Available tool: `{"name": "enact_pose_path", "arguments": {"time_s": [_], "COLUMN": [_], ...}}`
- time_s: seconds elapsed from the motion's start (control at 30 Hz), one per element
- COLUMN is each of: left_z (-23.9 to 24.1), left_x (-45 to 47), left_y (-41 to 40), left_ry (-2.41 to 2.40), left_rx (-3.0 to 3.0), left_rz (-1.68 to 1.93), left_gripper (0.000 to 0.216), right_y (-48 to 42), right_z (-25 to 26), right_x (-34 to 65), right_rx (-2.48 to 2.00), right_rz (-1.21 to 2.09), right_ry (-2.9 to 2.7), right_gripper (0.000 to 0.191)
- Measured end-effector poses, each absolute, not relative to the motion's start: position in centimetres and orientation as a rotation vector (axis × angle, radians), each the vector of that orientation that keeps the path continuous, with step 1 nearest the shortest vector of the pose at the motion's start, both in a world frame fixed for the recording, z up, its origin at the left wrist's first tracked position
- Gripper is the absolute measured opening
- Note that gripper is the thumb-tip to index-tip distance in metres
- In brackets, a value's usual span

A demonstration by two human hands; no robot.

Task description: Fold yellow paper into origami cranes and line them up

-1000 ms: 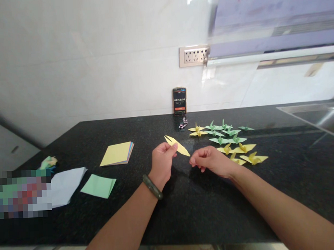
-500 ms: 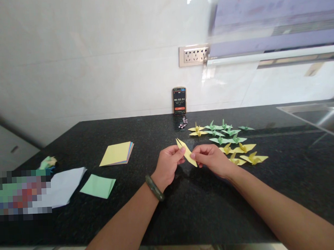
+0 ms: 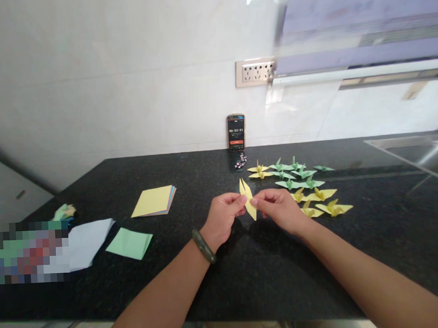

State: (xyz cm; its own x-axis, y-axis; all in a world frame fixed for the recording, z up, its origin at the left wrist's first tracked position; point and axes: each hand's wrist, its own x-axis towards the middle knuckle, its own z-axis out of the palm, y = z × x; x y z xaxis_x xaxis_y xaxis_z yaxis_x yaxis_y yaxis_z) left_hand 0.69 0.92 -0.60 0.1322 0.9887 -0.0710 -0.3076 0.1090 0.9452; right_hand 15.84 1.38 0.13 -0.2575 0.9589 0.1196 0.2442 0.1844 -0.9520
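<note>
A narrow, pointed piece of folded yellow paper (image 3: 248, 200) stands almost upright above the black counter (image 3: 245, 274). My left hand (image 3: 224, 216) pinches it from the left, and my right hand (image 3: 281, 209) pinches it from the right. Both hands are closed on it with fingertips nearly meeting. A dark bangle (image 3: 202, 245) circles my left wrist. Just right of my hands lie several finished paper cranes, yellow ones (image 3: 324, 202) nearer and green ones (image 3: 295, 176) farther back.
A stack of coloured paper squares (image 3: 154, 201) lies to the left, with a green sheet (image 3: 129, 243) and a pale sheet (image 3: 85, 242) nearer the edge. A phone (image 3: 236, 132) showing a timer leans on the wall. A sink (image 3: 418, 153) is at far right.
My right hand has come in and taken hold of the folded yellow paper, which has turned from slanted to nearly upright. Both hands have drawn together.
</note>
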Motion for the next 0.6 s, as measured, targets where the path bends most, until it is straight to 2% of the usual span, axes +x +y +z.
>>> {"name": "enact_pose_path", "arguments": {"time_s": [0.6], "left_z": [-0.31], "left_x": [0.32], "left_y": [0.89], "left_ry": [0.855], "left_rx": [0.863], "left_rz": [1.117], "left_gripper": [0.023], "right_y": [1.55], "right_z": [-0.05], "right_x": [15.79], "right_rx": [-0.953], "right_rz": [1.373], "right_ry": [-1.572], "right_gripper": [0.028]}}
